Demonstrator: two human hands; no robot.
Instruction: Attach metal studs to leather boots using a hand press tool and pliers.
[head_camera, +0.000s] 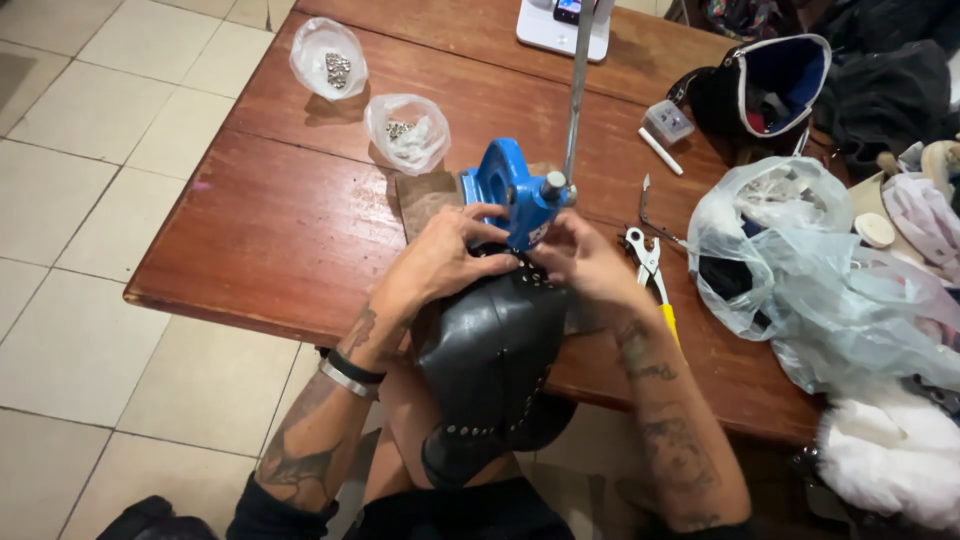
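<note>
Here, a black studded leather piece (490, 350) is draped from the lap up onto the table edge (250, 290), so that its rim sits under the blue press (515, 200). It is pinched there by the left hand (440, 262) and the right hand (585, 262), fingers closed on the leather at either side. Pliers (648, 262) lie just right. Farther off, two bags of studs (365, 95) are kept within reach.

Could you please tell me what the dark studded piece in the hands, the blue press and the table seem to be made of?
The dark studded piece looks like black leather or imitation: a soft sheen, smooth folds, small metal studs along its edges. The blue press appears to be painted cast metal, thick and glossy, with a bare steel lever. The table looks like varnished reddish wood, with visible grain and plank seams.
</note>
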